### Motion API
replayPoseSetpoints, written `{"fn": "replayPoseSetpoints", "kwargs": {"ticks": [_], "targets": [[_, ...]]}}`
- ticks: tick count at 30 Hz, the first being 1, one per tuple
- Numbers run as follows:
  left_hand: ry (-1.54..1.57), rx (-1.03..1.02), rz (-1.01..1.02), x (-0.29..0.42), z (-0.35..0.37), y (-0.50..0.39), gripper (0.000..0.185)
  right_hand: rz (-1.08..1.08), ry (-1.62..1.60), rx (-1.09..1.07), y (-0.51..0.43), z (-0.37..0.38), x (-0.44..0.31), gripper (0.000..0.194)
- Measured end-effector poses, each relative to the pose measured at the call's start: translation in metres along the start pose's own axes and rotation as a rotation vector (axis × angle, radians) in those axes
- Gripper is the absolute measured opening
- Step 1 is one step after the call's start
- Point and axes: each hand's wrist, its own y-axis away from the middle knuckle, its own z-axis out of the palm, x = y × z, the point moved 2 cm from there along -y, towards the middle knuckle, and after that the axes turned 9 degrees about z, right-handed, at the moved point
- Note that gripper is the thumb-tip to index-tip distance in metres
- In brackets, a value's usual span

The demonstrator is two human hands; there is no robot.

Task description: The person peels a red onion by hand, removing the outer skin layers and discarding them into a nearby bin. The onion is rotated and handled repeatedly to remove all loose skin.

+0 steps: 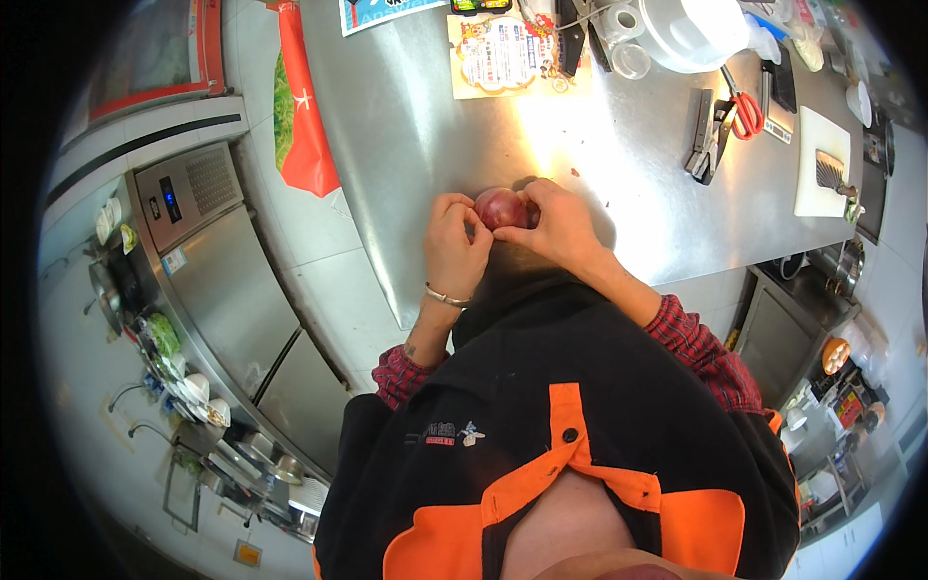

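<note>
A shiny red onion (502, 209) is held just above or on the near edge of the steel table (428, 130); I cannot tell whether it rests there. My left hand (457, 235) has its thumb and fingertips pinched at the onion's left side. From the right, my right hand (558, 221) grips it, thumb in front and fingers behind. Something dark red shows between that thumb and forefinger, partly hidden, perhaps loose skin. Small reddish flakes (575, 172) are scattered on the steel beyond my hands.
A black stapler (714, 138), red-handled scissors (745, 112), a small scale (776, 116) and a white cutting board (812, 163) with a cleaver-like blade (834, 174) lie to the right. Beyond stand a printed sheet (507, 58) and a clear plastic tub (692, 32). A red bag (312, 145) hangs left.
</note>
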Motion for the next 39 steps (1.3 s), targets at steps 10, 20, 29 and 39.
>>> {"fn": "replayPoseSetpoints", "kwargs": {"ticks": [10,20,29,39], "targets": [[-0.191,0.094,0.251,0.018,0.012,-0.008,0.007,0.106,-0.26,-0.082,-0.002,-0.007,0.019,0.051],[0.032,0.035,0.11,0.001,0.015,-0.001,0.003,0.109,-0.359,-0.14,0.001,-0.005,0.045,0.047],[0.658,0.005,-0.158,-0.014,0.009,0.005,0.01,0.228,-0.617,-0.232,0.008,0.001,0.054,0.046],[1.059,0.165,-0.319,-0.008,-0.003,0.001,0.01,0.303,-0.812,-0.216,0.018,-0.005,0.064,0.055]]}}
